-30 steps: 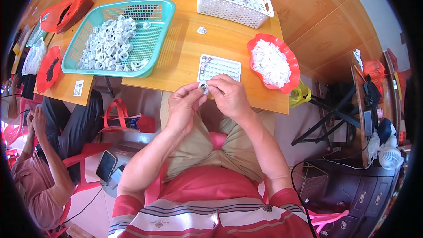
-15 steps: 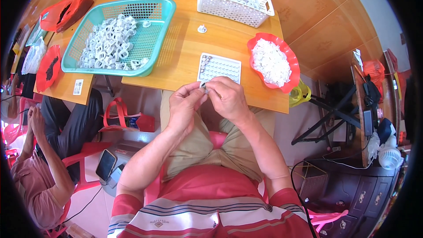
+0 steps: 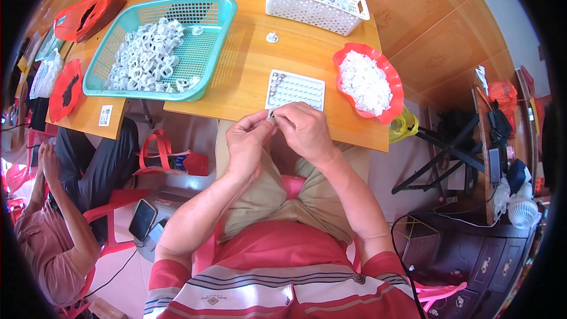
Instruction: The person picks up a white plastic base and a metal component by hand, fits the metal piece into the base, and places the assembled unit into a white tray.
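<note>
My left hand [image 3: 245, 142] and my right hand [image 3: 308, 133] meet just off the table's front edge. Fingers of both pinch a small grey-white plastic part [image 3: 271, 114], mostly covered by the fingertips. Right beyond them lies a white tray [image 3: 309, 75] with rows of round spots; small metallic round pieces [image 3: 275, 82] fill its left end. To the right, a red scalloped dish [image 3: 397, 85] holds a heap of small white pieces [image 3: 365, 84]. Grey-white plastic parts [image 3: 144, 56] are piled in a teal basket [image 3: 220, 41] at the left.
A white perforated basket [image 3: 313, 16] with clear-white parts stands at the back of the wooden table [image 3: 245, 65]. One loose white part [image 3: 271, 37] sits mid-table. At the far left are another red dish [image 3: 58, 97] and a seated person's hands [image 3: 48, 159].
The fingers have shifted slightly around the small plastic part, which shows a little differently. My hands stay in nearly the same place; the rest looks unchanged.
</note>
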A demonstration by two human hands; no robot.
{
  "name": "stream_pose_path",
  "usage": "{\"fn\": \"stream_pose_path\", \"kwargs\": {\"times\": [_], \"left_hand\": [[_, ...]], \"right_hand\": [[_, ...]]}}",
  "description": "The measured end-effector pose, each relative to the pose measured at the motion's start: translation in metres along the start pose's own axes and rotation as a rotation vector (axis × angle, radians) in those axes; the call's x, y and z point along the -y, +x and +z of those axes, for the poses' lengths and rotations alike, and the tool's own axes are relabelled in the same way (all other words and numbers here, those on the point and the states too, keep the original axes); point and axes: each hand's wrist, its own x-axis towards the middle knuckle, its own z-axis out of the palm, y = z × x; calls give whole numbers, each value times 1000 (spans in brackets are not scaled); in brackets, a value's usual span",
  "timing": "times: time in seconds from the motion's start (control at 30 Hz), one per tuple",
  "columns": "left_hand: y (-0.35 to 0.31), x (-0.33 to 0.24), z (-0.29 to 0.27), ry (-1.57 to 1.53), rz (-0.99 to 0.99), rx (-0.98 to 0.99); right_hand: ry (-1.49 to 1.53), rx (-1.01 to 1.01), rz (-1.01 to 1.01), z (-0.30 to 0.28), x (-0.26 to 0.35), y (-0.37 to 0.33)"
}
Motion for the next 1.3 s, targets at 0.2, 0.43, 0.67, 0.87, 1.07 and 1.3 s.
{"fn": "stream_pose_path", "kwargs": {"times": [0.2,0.43,0.67,0.87,1.07,1.3], "left_hand": [[-3,0,2,72,36,-15],[-2,5,-2,177,76,28],[-3,7,-2,194,106,38],[-5,7,-1,266,134,42],[-3,5,-2,365,212,64],[-3,7,-3,313,192,44]], "right_hand": [[133,46,183,-3,1,0],[354,75,406,0,-11,-7],[163,175,298,-10,-2,1],[213,265,343,-16,-5,3],[368,154,480,-11,-4,-2],[216,89,405,-6,4,-6]]}}
